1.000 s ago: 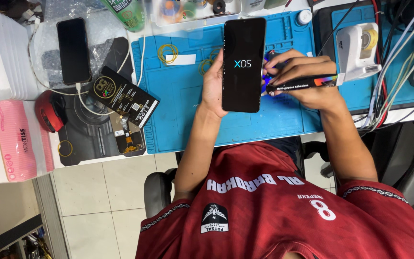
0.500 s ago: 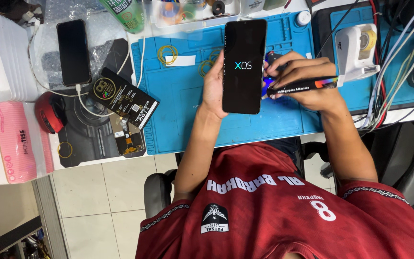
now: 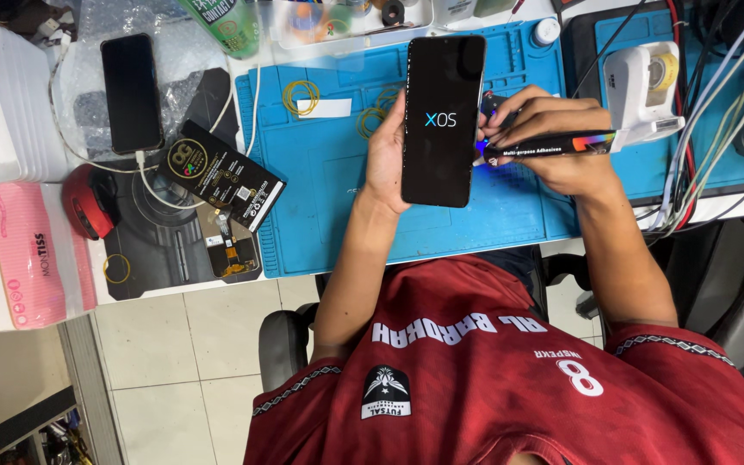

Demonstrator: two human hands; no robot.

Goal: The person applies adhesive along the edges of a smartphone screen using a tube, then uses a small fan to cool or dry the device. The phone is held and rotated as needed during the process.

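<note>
Left hand (image 3: 385, 159): closed around the left edge of a black smartphone (image 3: 443, 120), thumb side against the frame, palm behind the back. The phone is held upright above the blue work mat (image 3: 329, 198), screen facing the camera and lit with a small logo at its centre. The left forearm rises from the lower middle of the view, elbow bent, wrist straight.

Right hand (image 3: 553, 142): curled tightly around a black adhesive tube (image 3: 553, 148) with a rainbow-coloured band near its far end. The tube lies roughly level, its tip pointing at the right edge of the phone. The fingers (image 3: 510, 116) are bunched just beside that edge; whether the tip actually touches the phone cannot be told. The right forearm comes in from the lower right, wrist bent inward.

Surroundings: the mat lies on a white tabletop (image 3: 734, 202). Yellow rubber bands (image 3: 300, 93) and a white strip lie on the mat, left of the phone. Further left, a second dark phone (image 3: 131, 93) lies flat with a white cable plugged in, near a black printed box (image 3: 221, 174) and a red round object (image 3: 88, 200). A white tape dispenser (image 3: 643, 86) stands just right of the right hand, beside a bundle of cables (image 3: 699, 129).
</note>
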